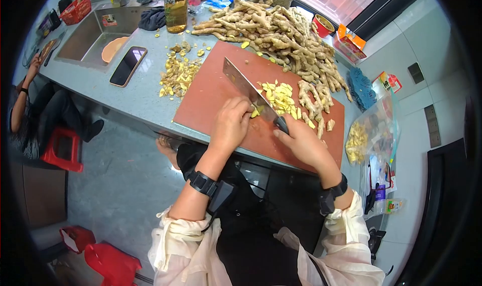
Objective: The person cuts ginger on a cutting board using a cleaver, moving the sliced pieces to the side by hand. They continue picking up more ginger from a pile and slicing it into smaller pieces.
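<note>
My right hand (pixel 301 139) is wrapped round the black handle of a kitchen knife (pixel 247 88), whose wide blade stands on edge over the reddish-brown cutting board (pixel 201 98). Just left of the blade, my left hand (pixel 232 119) has its fingers curled on a piece of ginger (pixel 255 112), mostly hidden by fingers and blade. On the blade's right side lies a heap of yellow ginger slices (pixel 281 99). Unpeeled ginger pieces (pixel 312 100) rest on the board's right part.
A big pile of ginger roots (pixel 276 32) covers the back. Ginger scraps (pixel 178 73), a phone (pixel 128 66) and a sink (pixel 95 35) are to the left, a jar (pixel 175 12) behind. At right stands a plastic bag (pixel 374 128). Another person (pixel 25 110) sits far left.
</note>
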Demonstrator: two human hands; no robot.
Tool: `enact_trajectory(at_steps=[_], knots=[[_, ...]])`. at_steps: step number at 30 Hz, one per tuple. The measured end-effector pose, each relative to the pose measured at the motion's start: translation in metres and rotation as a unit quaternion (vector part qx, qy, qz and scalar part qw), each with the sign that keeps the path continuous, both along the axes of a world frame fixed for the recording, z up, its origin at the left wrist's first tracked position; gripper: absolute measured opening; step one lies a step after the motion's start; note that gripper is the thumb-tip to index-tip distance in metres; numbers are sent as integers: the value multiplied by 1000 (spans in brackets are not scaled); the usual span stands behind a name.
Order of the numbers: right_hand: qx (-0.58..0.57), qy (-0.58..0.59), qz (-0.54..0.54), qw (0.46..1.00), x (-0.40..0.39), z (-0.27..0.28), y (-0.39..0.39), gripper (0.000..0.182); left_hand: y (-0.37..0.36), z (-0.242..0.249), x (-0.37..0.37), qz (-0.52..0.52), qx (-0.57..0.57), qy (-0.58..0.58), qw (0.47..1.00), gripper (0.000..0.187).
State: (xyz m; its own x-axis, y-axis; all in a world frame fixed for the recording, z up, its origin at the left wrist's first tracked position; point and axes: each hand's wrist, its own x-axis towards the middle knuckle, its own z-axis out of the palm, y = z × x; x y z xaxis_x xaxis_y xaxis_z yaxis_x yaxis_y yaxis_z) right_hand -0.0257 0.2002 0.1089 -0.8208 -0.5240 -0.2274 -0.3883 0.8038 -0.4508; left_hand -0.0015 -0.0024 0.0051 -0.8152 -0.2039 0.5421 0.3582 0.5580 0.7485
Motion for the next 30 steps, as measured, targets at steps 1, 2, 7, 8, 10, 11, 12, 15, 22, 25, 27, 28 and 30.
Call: enact_trajectory(at_steps=[1,2,7,8,10,11,12,15,22,25,27,28,30], knots=[[-4,11,0,1000,1,-3,-7,32,0,0,0,-9,2,-1,1000,12],[-8,23,4,1000,-1,-5,-12,32,0,1,-1,-8,1,0,1000,12],[-21,27,13,999,-3,-6,-14,31,0,2,2,-4,6,-10,1000,12],[-17,27,17,999,-1,-4,-12,31,0,3,2,-3,5,-7,1000,12],[4,19,15,1000,5,0,-3,32,1,3,4,2,4,-22,1000,12],[25,8,10,1000,9,1,3,32,1,2,4,3,5,-23,1000,12],[26,7,10,1000,11,0,9,32,1,1,3,8,1,-11,1000,11],[15,16,3,1000,14,-3,18,32,2,-2,0,10,0,5,1000,10],[-19,20,3,1000,-8,-17,-12,33,0,3,3,-8,8,-8,1000,13],[-42,19,6,999,-10,-18,-13,32,-1,1,2,-3,4,5,1000,13],[-42,17,3,999,-9,-15,-8,32,0,2,3,5,0,6,1000,11],[-23,12,5,1000,-5,-13,-4,32,0,2,3,12,-4,5,1000,10],[-3,7,6,1000,6,-11,8,32,1,3,3,13,-3,7,1000,10]])
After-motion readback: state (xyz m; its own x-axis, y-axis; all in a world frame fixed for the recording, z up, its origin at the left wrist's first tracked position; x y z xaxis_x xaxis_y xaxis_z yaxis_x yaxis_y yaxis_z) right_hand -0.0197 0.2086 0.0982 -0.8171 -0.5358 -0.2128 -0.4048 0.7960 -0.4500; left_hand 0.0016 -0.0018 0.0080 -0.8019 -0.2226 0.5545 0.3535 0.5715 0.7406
